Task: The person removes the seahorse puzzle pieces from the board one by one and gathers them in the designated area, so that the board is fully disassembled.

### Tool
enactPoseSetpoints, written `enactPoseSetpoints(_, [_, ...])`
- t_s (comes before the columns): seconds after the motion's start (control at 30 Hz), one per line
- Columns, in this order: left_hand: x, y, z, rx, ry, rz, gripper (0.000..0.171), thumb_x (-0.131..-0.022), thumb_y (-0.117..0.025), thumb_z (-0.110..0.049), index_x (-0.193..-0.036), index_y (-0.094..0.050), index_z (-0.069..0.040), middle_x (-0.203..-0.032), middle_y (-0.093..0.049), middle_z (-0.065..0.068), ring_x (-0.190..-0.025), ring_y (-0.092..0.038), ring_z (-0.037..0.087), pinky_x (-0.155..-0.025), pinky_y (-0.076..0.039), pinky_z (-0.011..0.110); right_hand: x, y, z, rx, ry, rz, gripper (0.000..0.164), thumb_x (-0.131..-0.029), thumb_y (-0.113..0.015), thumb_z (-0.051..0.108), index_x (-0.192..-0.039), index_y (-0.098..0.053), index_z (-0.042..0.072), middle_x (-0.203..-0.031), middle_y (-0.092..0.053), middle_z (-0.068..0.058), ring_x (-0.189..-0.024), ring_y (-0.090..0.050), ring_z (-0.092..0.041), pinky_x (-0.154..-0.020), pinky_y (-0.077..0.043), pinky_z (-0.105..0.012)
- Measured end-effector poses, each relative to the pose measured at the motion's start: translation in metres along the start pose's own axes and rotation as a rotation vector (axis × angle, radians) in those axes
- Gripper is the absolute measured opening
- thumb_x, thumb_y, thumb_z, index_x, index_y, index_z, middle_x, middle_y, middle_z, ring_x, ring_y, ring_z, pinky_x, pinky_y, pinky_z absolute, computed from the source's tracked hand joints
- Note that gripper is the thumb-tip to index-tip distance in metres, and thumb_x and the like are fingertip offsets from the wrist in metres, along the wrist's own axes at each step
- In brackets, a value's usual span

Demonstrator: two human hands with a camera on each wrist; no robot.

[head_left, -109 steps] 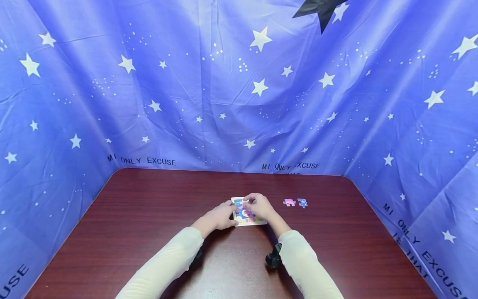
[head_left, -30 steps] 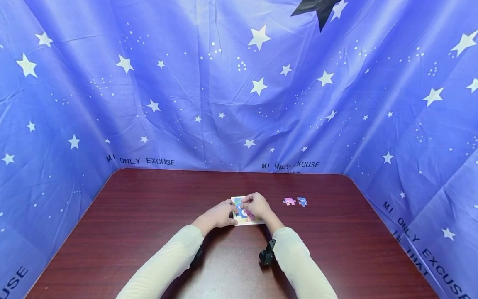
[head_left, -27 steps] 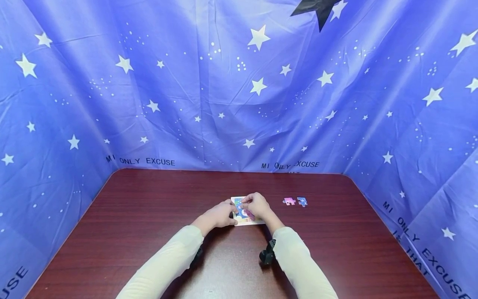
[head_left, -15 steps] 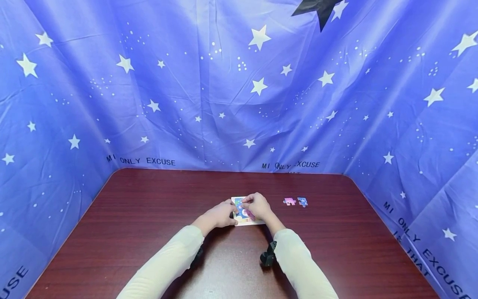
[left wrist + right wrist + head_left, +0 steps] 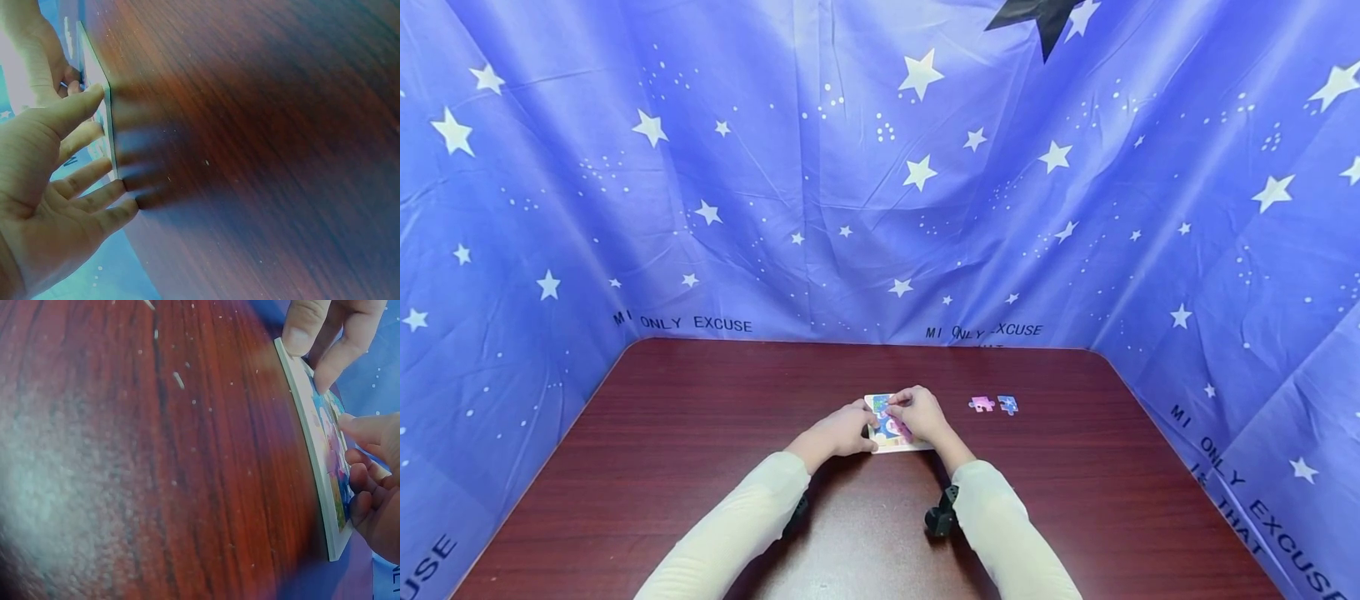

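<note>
A small jigsaw board [image 5: 904, 449] with a white frame and a colourful picture lies flat on the table. My left hand [image 5: 842, 432] is at its left side. In the left wrist view its thumb [image 5: 87, 103] rests on the near corner, the other fingers spread along the edge. My right hand [image 5: 923, 415] reaches over the board from the right, thumb and fingertips close together above the picture, pinching a puzzle piece mostly hidden by the fingers. The right wrist view shows the right hand's fingers [image 5: 362, 478] bent low over the picture, the board's frame [image 5: 315, 456] seen edge-on.
Two loose puzzle pieces, a pink one [image 5: 981, 405] and a blue one [image 5: 1007, 406], lie right of the board. The dark red wooden table [image 5: 700, 392] is enclosed by a blue star-printed curtain [image 5: 850, 167]. A small black device [image 5: 938, 521] sits at the right wrist.
My right hand stays over the board, its fingertips shifting only slightly, with the wrist a little further left than at first. The left hand and both loose pieces keep their places.
</note>
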State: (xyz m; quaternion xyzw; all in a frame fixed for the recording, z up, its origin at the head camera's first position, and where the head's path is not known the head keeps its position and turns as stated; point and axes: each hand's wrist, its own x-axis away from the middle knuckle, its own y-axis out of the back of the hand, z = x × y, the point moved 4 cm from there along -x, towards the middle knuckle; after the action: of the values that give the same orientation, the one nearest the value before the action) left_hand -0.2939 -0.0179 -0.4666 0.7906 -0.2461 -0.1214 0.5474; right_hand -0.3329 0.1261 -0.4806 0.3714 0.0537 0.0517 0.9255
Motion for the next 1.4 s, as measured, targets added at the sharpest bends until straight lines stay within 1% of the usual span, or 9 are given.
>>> enactPoseSetpoints(0.1, [0.000,0.003,-0.002,0.012,0.007,0.007,0.034,-0.080,-0.072,-0.024,-0.108,-0.067,-0.006,-0.113,-0.055,0.008,-0.098,-0.055,0.017,-0.090,-0.045,0.031,0.000,0.003,0.001,-0.035,0.001,-0.004,0.011,-0.080,-0.072,0.015,-0.086,-0.072,0.005,-0.092,-0.059,-0.011,-0.075,-0.054,-0.015,-0.067,-0.043,-0.026])
enactPoseSetpoints(0.23, [0.001,0.004,-0.002,0.024,0.023,0.019,0.035,-0.080,-0.072,-0.024,-0.110,-0.067,-0.006,-0.114,-0.054,0.008,-0.100,-0.055,0.018,-0.092,-0.045,0.032,0.001,0.005,0.002,-0.051,-0.003,-0.013,0.011,-0.081,-0.071,0.014,-0.087,-0.072,0.005,-0.094,-0.060,-0.012,-0.075,-0.054,-0.015,-0.066,-0.043,-0.025])
enactPoseSetpoints(0.53, [0.001,0.001,-0.001,0.011,0.023,0.025,0.034,-0.081,-0.072,-0.025,-0.110,-0.067,-0.007,-0.112,-0.055,0.007,-0.100,-0.055,0.018,-0.092,-0.045,0.031,0.000,0.005,-0.001,-0.030,0.031,-0.016,0.010,-0.080,-0.072,0.015,-0.086,-0.073,0.007,-0.096,-0.060,-0.010,-0.075,-0.054,-0.013,-0.065,-0.043,-0.025])
enactPoseSetpoints(0.73, [-0.001,0.001,0.000,0.018,0.029,0.014,0.034,-0.080,-0.072,-0.025,-0.108,-0.067,-0.007,-0.114,-0.055,0.008,-0.102,-0.055,0.019,-0.093,-0.045,0.032,-0.001,0.008,-0.003,-0.031,0.016,-0.021,0.010,-0.080,-0.072,0.015,-0.087,-0.073,0.008,-0.097,-0.060,-0.010,-0.075,-0.053,-0.015,-0.068,-0.042,-0.026])
enactPoseSetpoints(0.87, [-0.001,0.001,0.001,0.021,0.038,0.018,0.034,-0.080,-0.072,-0.026,-0.109,-0.067,-0.008,-0.115,-0.054,0.007,-0.103,-0.055,0.019,-0.094,-0.044,0.032,-0.002,0.009,-0.006,-0.018,0.002,-0.027,0.011,-0.080,-0.072,0.016,-0.089,-0.073,0.008,-0.097,-0.060,-0.009,-0.079,-0.054,-0.016,-0.071,-0.043,-0.027])
enactPoseSetpoints(1.0, [-0.002,0.001,0.000,0.014,0.036,0.023,0.034,-0.081,-0.072,-0.026,-0.110,-0.067,-0.008,-0.115,-0.054,0.008,-0.103,-0.055,0.019,-0.093,-0.045,0.032,0.000,0.012,-0.007,-0.024,-0.003,-0.030,0.011,-0.081,-0.071,0.015,-0.089,-0.073,0.008,-0.098,-0.060,-0.010,-0.079,-0.054,-0.016,-0.071,-0.044,-0.028])
enactPoseSetpoints(1.3, [-0.001,0.002,0.000,0.013,0.041,0.025,0.034,-0.081,-0.072,-0.026,-0.109,-0.067,-0.008,-0.114,-0.054,0.007,-0.101,-0.054,0.018,-0.093,-0.044,0.032,0.001,0.018,-0.012,0.007,0.004,-0.047,0.011,-0.080,-0.072,0.016,-0.088,-0.073,0.008,-0.095,-0.062,-0.009,-0.079,-0.053,-0.016,-0.071,-0.043,-0.029])
enactPoseSetpoints(1.4, [-0.001,0.002,0.000,0.018,0.042,0.026,0.034,-0.081,-0.072,-0.026,-0.109,-0.067,-0.007,-0.113,-0.054,0.007,-0.100,-0.054,0.018,-0.093,-0.044,0.032,0.001,0.021,-0.013,0.011,0.012,-0.057,0.011,-0.080,-0.072,0.016,-0.087,-0.074,0.009,-0.096,-0.063,-0.010,-0.081,-0.054,-0.018,-0.074,-0.043,-0.031])
